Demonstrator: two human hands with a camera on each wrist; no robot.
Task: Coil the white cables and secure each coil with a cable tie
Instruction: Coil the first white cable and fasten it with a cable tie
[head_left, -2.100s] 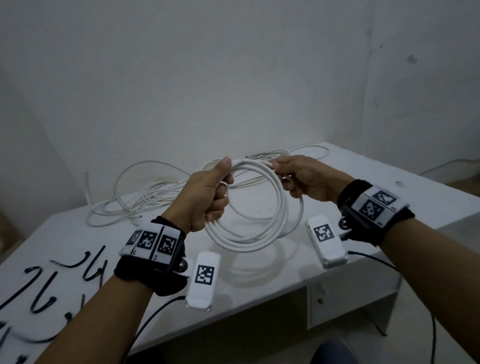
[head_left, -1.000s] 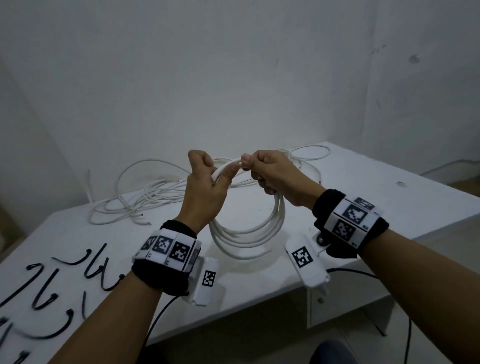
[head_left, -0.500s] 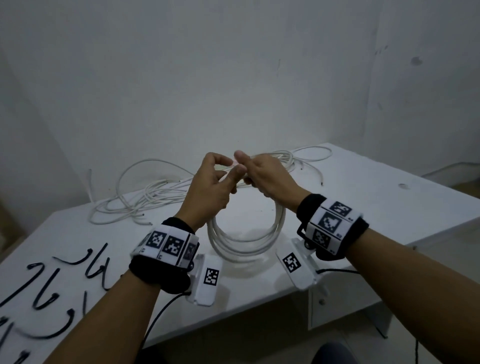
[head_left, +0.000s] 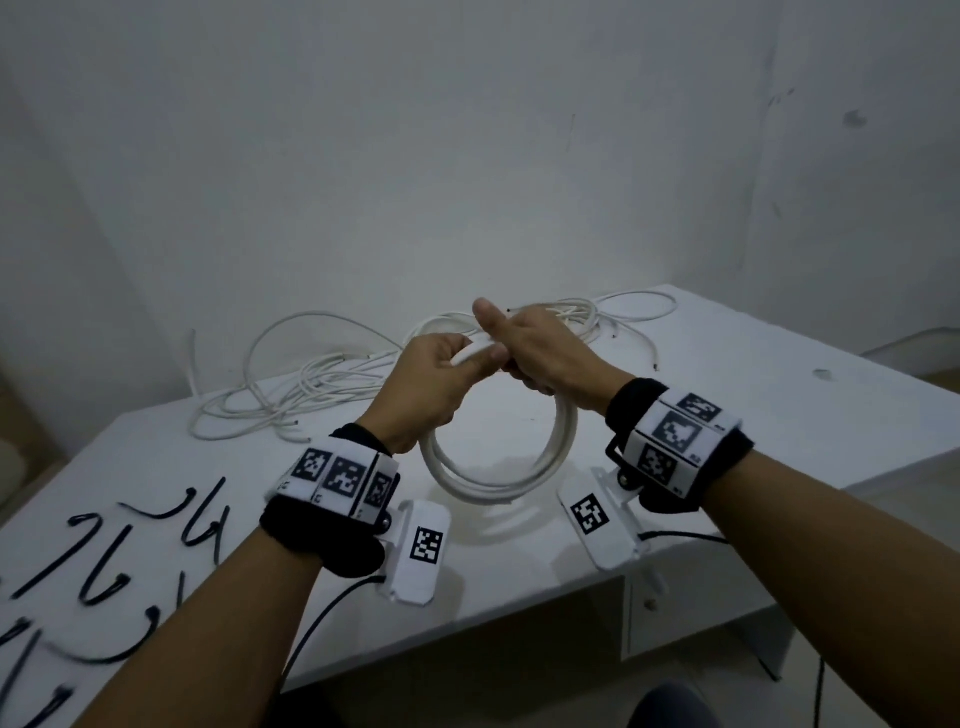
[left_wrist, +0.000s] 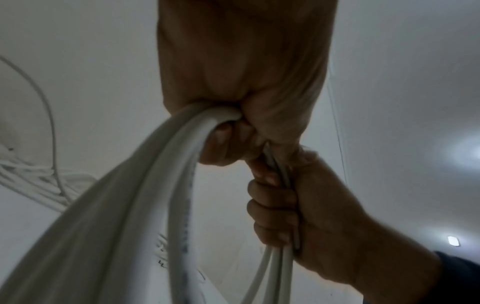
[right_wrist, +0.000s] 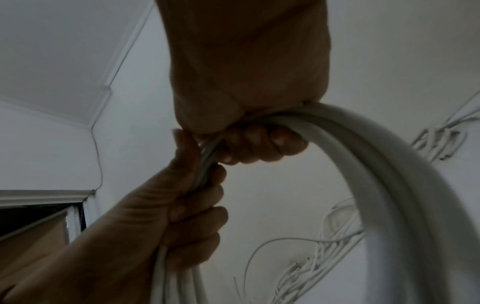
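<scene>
Right, white table (head_left: 727, 415) fills the lower head view, set vs a plain wall corner. On its far side, a loose tangle of white cables (head_left: 311, 384) sprawls from left to behind the hands. Front-left of the tabletop: scattered black cable ties (head_left: 109, 566), lying flat, well apart from the tangle.

Held above the table's middle, not touching it, is the white coil (head_left: 498, 467), several loops hanging down from both hands. Left hand (head_left: 423, 395) grips the coil's top-left w/ fingers curled round the bundled strands, thumb across the top. Right hand (head_left: 540, 358) is just beside it, touching the left hand, fingers wrapped round the same bundle, thumb raised. Wrist views confirm: in the left wrist cam the coil (left_wrist: 145, 185) runs out of the closed fist; same in the right wrist cam (right_wrist: 376, 164).

Both wrists wear black bands w/ printed markers (head_left: 337, 475).
</scene>
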